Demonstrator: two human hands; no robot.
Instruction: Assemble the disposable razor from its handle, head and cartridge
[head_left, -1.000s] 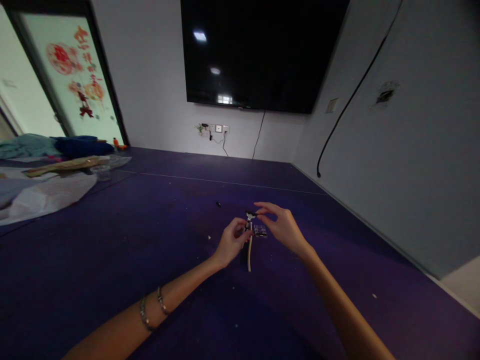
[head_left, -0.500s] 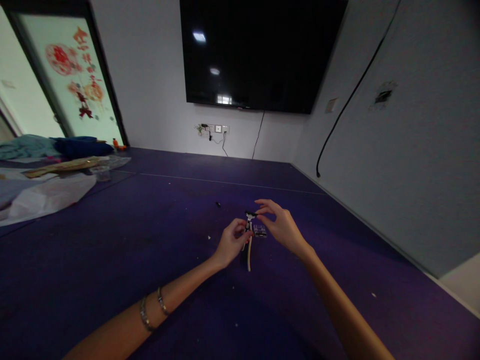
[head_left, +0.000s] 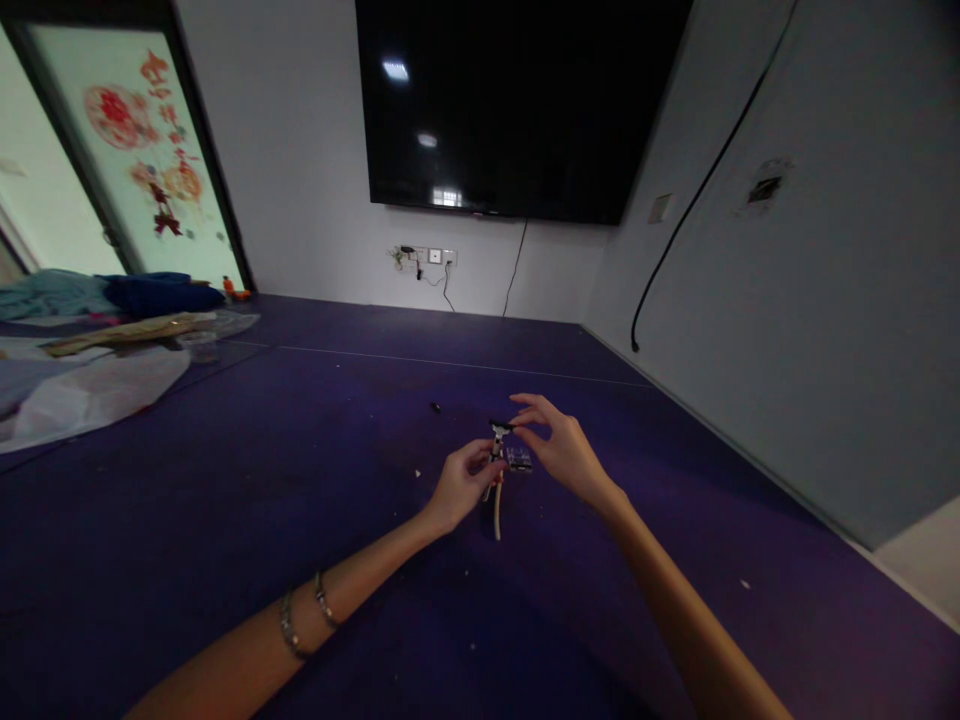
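Note:
My left hand [head_left: 463, 485] is closed around the handle of what looks like a razor, held upright above the purple surface. The razor [head_left: 499, 432] has a pale T-shaped neck with a black bar across its top. Below the left fingers a curved cream-coloured handle end [head_left: 497, 515] points down toward me. With thumb and fingertip, my right hand [head_left: 559, 445] pinches the right end of the black bar; its other fingers are raised. Just behind the hands lies a small clear case [head_left: 519, 459] with dark parts in it.
A small black piece [head_left: 435, 407] lies on the purple surface [head_left: 300, 560] beyond my left hand. Plastic sheeting [head_left: 105, 395], cloth [head_left: 161, 292] and a clear cup [head_left: 199, 347] are at the left. A wall with a television [head_left: 525, 110] stands behind; a black cable [head_left: 705, 180] hangs right.
The view has shifted very slightly. Both hands keep the same hold on the razor, with hardly any movement.

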